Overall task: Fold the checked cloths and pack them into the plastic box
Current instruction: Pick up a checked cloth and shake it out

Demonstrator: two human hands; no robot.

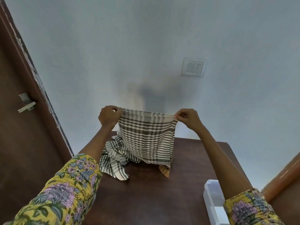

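the checked cloth (146, 140) hangs in the air between both hands, above the far part of the dark table (146, 192), and its lower edge reaches down to the heap of cloths (113, 156) at about 10 o'clock from the table's middle. the likely slip is at the top corners: each is held only by a fingertip pinch, so a tug to one side could pull a corner free and let the sheet drop back onto the heap. the hanging hem could also catch the loose cloths below and drag one along (an orange scrap peeks out under the hem, and i cannot tell what it is). the plastic box (212, 202) sits at about 4 o'clock, partly under the right forearm, where a lowered elbow may knock it.

the left hand (108, 116) has its fingers curled tight and pinches the cloth's left top corner. the right hand (188, 118) pinches the right top corner between thumb and fingertips, the rest of its fingers bent in.
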